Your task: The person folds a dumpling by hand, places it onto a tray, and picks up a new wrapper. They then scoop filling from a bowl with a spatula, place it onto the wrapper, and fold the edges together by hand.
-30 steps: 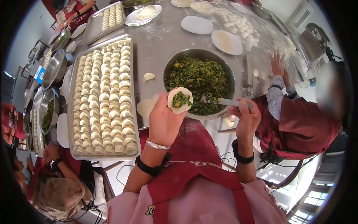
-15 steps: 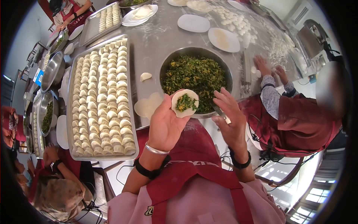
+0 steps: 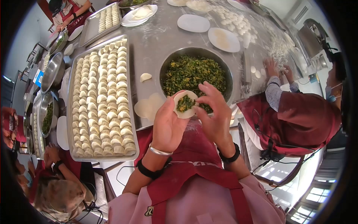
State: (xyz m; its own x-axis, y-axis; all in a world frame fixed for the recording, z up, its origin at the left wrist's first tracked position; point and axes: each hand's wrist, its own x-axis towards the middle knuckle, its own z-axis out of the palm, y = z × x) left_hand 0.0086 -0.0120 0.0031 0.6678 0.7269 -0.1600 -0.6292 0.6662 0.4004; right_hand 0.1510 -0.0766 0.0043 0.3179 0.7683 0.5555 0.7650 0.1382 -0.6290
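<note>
Cradling a round wrapper [image 3: 185, 103] in the cupped left hand [image 3: 167, 123], just over the near rim of the steel bowl [image 3: 161, 74], with a dab of green filling [image 3: 183, 104] at its middle. Meeting its right edge with the fingers of the right hand [image 3: 212, 115]; hard to tell whether pinching or only touching. By the look of it, filled but not yet folded shut. Calls for an even fold, with filling kept off the seam. In the bowl, chopped greens flecked yellow, heaped high. Left of it, on a long tray [image 3: 69, 112] reaching the counter's [image 3: 156, 41] near edge, close rows of finished dumplings [image 3: 100, 100]. Between tray and bowl, spare wrappers [image 3: 147, 106] lying flat
</note>
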